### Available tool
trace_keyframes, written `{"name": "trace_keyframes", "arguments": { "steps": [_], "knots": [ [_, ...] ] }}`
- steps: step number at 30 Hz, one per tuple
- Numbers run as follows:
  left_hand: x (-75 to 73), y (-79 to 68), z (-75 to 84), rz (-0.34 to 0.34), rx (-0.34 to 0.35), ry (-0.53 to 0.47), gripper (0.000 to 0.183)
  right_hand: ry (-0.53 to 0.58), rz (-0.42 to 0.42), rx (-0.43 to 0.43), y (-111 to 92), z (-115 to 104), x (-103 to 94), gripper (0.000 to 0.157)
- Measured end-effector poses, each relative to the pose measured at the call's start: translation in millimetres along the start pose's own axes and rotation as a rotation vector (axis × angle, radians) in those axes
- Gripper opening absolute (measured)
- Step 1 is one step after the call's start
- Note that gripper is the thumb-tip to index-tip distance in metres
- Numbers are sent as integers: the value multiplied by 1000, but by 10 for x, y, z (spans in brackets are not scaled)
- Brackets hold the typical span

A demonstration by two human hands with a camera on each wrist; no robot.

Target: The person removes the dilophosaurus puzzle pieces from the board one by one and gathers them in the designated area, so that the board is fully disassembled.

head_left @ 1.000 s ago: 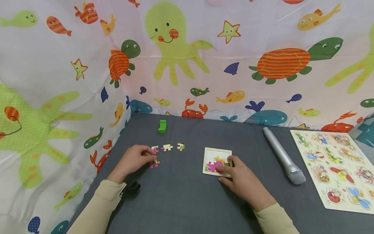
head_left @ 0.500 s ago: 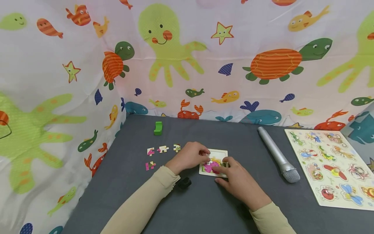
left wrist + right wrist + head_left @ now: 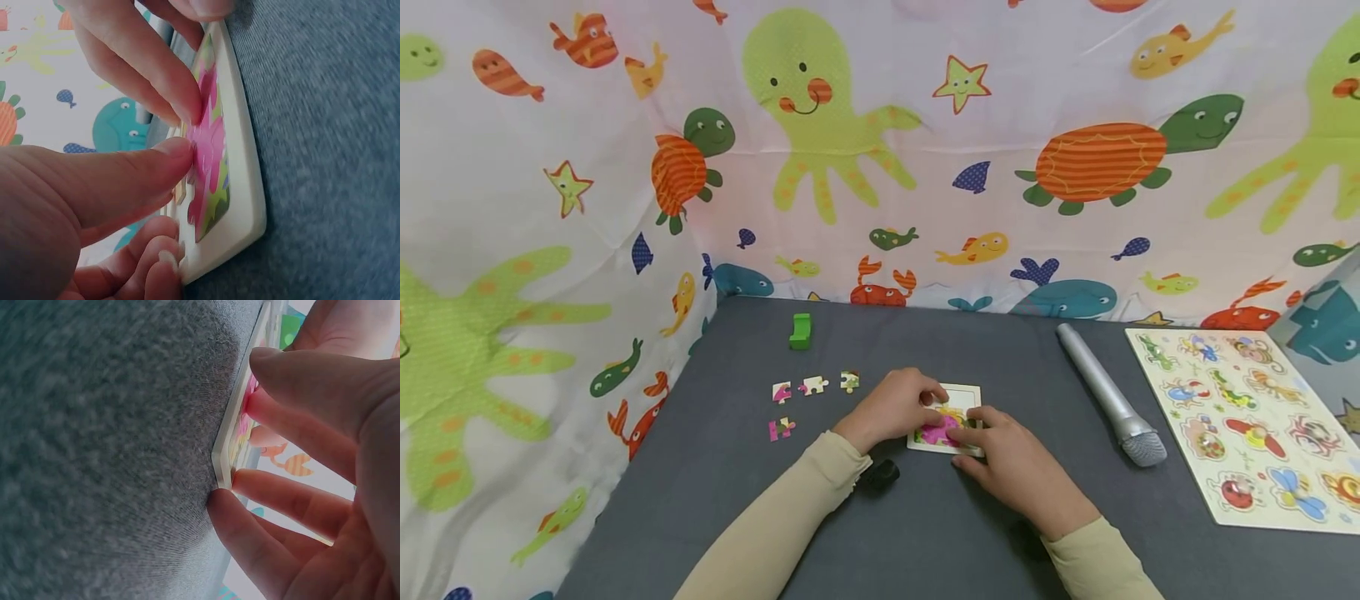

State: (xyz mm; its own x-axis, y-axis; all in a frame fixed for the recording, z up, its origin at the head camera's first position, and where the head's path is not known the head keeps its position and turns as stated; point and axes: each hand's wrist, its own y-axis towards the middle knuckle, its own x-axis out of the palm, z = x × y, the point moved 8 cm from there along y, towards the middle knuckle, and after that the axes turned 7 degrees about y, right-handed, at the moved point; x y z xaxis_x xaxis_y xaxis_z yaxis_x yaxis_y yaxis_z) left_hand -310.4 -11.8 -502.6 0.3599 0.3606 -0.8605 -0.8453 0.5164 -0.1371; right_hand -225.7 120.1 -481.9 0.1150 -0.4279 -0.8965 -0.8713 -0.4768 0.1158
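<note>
A small white puzzle tray [image 3: 966, 392] lies on the dark cloth, with joined magenta and green pieces [image 3: 209, 147] in its near part. Over its left side, my left hand [image 3: 891, 408] pinches a puzzle piece [image 3: 181, 190] between thumb and fingers; the fingers mostly cover it. My right hand [image 3: 1018, 462] is at the tray's right side. One right fingertip [image 3: 253, 403] presses on the magenta pieces, while other fingers touch the tray's edge. Left of the hands lie several loose jigsaw pieces [image 3: 813, 385].
A green toy block [image 3: 801, 331] stands behind the loose pieces. To the right are a silver microphone [image 3: 1108, 396] and a large pale board [image 3: 1262, 518] with insect pictures. A sea-animal curtain [image 3: 842, 275] borders the table at the back and left.
My left hand has carried a piece from the loose group rightward to the tray, and now its fingers are down at the magenta pieces. The right hand stays at the tray.
</note>
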Motion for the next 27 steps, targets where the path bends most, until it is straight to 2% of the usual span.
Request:
{"name": "trace_keyframes", "arguments": {
  "steps": [7, 14, 21, 27],
  "knots": [
    [48, 4, -36, 3, -38, -31, 27, 1, 1, -15, 4, -15, 0, 32],
    [69, 30, -14, 25, -24, -51, 21, -9, 8, -20, -12, -14, -18, 31],
    [72, 36, -34, 22, -43, -80, 23, -10, 23, -35, -10, -20, -19, 31],
    [62, 39, -60, 11, -56, -174, 19, -11, 29, -36, 0, -16, -19, 31]
  ]
}}
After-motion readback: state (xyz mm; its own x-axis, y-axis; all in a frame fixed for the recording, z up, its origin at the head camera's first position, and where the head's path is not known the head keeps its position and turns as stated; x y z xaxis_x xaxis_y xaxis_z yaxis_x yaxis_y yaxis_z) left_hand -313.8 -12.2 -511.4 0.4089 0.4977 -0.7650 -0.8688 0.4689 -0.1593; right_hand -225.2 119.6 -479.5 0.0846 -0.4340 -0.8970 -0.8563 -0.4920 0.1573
